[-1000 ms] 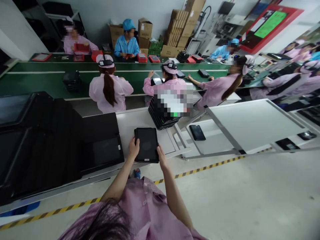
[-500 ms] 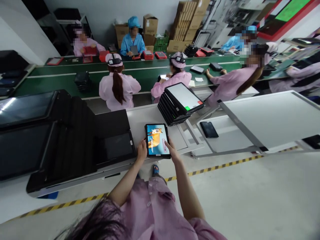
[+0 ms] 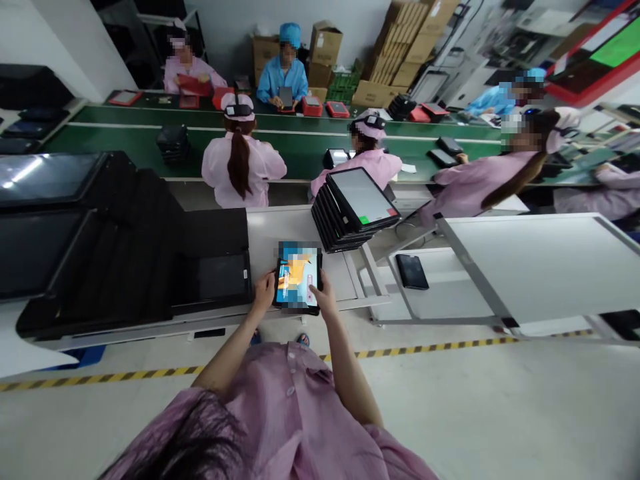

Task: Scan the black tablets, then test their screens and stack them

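Between my hands is a tablet (image 3: 299,277) with a lit screen, showing an orange and blue picture; part of it is blurred by pixel blocks. My left hand (image 3: 264,291) grips its left edge. My right hand (image 3: 325,295) holds the right edge, its thumb over the screen near a pink box. Just beyond, a pile of dark tablets (image 3: 340,213) leans on the grey table (image 3: 275,223), the top one showing a white screen with a green and a red patch. To the left lies a dark tablet (image 3: 213,279) in a black tray.
Stacked black trays (image 3: 125,247) fill the left side. A dark tablet (image 3: 412,271) lies on a low shelf (image 3: 460,293) at the right, beside a white-topped cart (image 3: 545,260). Ahead, several co-workers sit along a green conveyor bench (image 3: 300,140). Yellow-black tape (image 3: 435,348) crosses the floor.
The view has shifted, so the tablet and hands sit a little further left in it. My hands keep their hold, the right thumb still over the screen. A co-worker at right has moved a tablet.
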Demonstrator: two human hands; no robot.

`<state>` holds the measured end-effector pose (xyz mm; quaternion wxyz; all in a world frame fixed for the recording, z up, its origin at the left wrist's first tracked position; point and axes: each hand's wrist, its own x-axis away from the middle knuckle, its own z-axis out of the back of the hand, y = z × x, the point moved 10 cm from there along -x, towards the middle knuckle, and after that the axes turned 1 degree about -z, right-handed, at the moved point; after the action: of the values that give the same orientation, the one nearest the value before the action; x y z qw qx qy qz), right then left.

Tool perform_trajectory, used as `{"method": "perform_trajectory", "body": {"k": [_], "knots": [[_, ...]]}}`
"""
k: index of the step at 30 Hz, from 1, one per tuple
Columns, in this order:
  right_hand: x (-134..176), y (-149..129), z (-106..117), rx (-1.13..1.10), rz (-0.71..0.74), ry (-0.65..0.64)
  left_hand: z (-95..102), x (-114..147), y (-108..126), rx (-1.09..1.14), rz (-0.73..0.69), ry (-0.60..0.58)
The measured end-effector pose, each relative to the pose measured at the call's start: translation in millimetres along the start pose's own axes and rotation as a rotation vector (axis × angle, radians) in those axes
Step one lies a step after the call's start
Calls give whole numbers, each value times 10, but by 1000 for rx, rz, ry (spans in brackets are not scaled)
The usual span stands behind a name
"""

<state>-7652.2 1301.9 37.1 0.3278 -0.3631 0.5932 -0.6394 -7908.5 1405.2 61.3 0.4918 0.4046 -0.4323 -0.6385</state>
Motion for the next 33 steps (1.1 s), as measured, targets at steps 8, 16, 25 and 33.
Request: {"method": "perform_trajectory", "body": {"k": [8, 16, 25, 33], "knots": [[-4, 256, 72, -213, -136, -45, -93, -110, -67, 99, 127, -4], [96, 139, 14, -122, -82, -79, -148, -194, 71, 236, 147, 30], [186, -4, 3, 32, -146, -135, -121, -127, -73, 92, 147, -10], [319, -68, -17, 188, -21, -215, -73, 13, -151, 83, 47, -55]]}}
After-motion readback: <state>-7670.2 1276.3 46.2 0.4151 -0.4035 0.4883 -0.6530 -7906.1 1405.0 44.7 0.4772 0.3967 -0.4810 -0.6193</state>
